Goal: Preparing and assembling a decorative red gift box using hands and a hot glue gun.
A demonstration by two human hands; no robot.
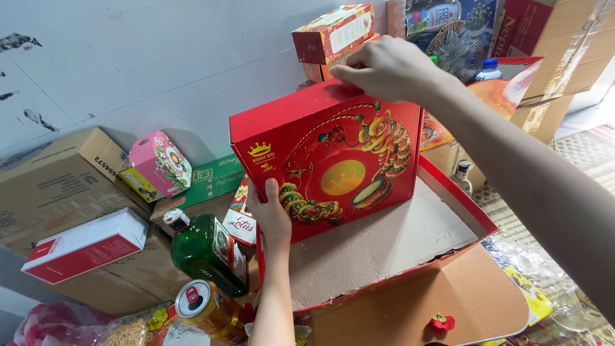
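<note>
A large red gift box (327, 160) with gold and green ornament stands tilted on edge inside a shallow red tray (448, 198) lined with grey cardboard. My left hand (272, 214) grips its lower left edge, thumb on the front face. My right hand (384, 67) pinches its top right corner from above. A brown cardboard sheet (448, 301) lies under the tray.
A green glass bottle (205, 250) and a drink can (195, 300) sit to the left of my left arm. Brown cartons (57, 179), a pink box (160, 163) and a red and white box (83, 247) stack at left. More boxes (336, 32) stand behind against the wall.
</note>
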